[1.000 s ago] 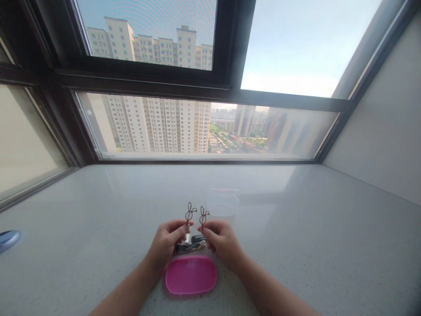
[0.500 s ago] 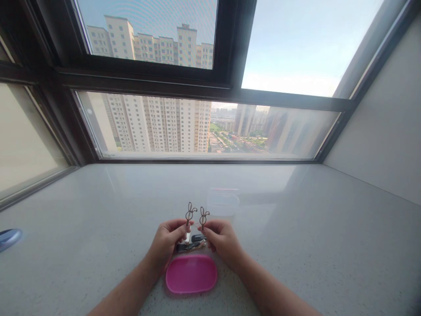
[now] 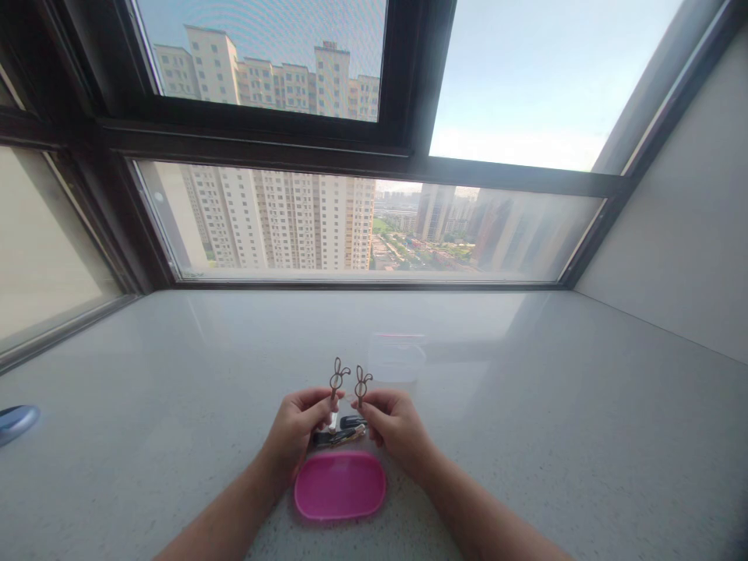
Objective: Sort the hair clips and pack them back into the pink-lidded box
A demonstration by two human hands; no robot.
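Head cam, the one view here, looks fwd & down from above a pale countertop [image 3: 526, 405], and it's a wide shot, window lines splaying toward the corners! Forearms [image 3: 231, 499] sit closest, running up from the btm edge to L hand [image 3: 297, 428] and R hand [image 3: 398, 428], low, near ctr, seen at close range from above & behind. Up top the lens faces roughly square to a dark-framed window [image 3: 262, 146], then thru it to tower blocks [image 3: 286, 222] way off in the bkgd. White wall [image 3: 695, 210] slants down the R side; a blue object [image 3: 19, 423] gets cut by the L edge. Pic's squashed vert. by a qtr.
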